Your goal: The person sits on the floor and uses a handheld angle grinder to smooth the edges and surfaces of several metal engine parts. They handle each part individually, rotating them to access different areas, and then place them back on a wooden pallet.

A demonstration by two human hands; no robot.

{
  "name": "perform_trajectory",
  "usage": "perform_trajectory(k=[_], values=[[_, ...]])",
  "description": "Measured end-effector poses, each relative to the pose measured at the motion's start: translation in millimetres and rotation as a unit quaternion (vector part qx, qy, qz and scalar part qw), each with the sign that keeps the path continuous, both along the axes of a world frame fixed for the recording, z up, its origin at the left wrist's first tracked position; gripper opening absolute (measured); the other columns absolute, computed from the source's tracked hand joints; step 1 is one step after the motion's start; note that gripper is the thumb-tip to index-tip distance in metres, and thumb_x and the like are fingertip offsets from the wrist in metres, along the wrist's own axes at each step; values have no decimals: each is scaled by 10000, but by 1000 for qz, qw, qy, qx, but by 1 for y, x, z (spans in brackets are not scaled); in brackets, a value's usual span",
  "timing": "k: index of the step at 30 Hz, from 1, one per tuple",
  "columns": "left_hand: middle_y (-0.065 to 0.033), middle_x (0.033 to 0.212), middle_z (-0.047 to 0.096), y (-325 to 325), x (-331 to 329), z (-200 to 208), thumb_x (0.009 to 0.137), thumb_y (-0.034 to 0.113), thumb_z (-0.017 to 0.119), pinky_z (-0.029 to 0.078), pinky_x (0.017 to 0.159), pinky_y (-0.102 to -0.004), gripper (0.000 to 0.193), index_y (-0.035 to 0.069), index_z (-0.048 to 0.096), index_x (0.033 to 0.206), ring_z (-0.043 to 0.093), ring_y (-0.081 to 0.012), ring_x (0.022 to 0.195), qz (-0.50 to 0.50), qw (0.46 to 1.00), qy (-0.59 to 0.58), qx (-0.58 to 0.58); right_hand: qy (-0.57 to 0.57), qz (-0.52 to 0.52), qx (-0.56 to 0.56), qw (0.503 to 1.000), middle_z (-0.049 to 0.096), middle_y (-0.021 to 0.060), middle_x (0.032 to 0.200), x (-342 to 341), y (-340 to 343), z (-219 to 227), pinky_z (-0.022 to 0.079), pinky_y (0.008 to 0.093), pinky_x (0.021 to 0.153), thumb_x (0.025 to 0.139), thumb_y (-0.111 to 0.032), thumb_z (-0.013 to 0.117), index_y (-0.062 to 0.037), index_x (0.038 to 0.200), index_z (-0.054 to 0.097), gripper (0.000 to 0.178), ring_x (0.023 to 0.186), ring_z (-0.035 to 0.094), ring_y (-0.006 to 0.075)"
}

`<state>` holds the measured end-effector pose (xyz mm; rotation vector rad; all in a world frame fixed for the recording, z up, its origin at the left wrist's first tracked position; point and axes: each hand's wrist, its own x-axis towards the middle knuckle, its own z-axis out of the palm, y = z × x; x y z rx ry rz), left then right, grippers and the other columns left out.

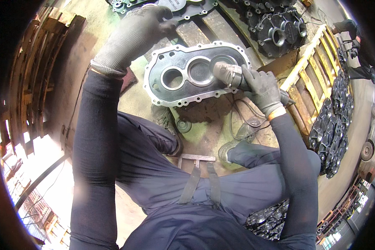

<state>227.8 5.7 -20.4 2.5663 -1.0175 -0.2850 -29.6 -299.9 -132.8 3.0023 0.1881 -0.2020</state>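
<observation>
Right hand (264, 89), gloved in dark grey, is wrapping its grip fully around the body of a handheld power grinder (233, 76), fingers pressed together around the tool, with the tool's nose pointing left onto the gearbox cover casting (183, 89). The grinder tip is sitting at the rim of the rightmost large round bore of that casting, touching or just above it; cannot tell which. Left hand (133, 35), in a light grey knit glove, is reaching up and away to the upper left edge of the casting, fingers curling over toward a dark casting (183, 6) lying just beyond; whether that grip is pinching anything cannot be told, since the palm side is hidden. The silver casting is lying flat, machined face up, flange with bolt holes all around, two round bores side by side in the middle, resting on wooden pallet slats (204, 25) in front of the person's knees. A power cord (241, 121) is looping on the floor below the right wrist. More dark castings (279, 31) are lying on the pallet to the upper right, well apart from the grinder. A wooden pallet (310, 77) is standing close on the right, with a row of stacked dark castings (335, 121) beyond it. Open floor (96, 54) is showing left of the casting.
</observation>
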Motion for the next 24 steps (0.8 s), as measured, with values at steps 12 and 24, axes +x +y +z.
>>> perform_trajectory(k=[12,24], values=[[-143,1206,805,-5,-5,4,1103,374,688,616,941,-393,400,58,741,1343,791,-254,1052,4,1000,-11,-5,-11,-40,29,999,729,50,1140,-11,-7,-5,516,436,872,765,-423,934,-171,1578,508,952,1002,725,253],[-139,1163,805,-8,-4,4,1120,348,670,617,926,-382,398,27,723,1350,784,-224,1024,-12,1000,2,-9,-68,-100,65,991,759,74,1149,-6,-27,-10,533,456,903,745,-383,954,-183,1530,570,896,1027,745,288]])
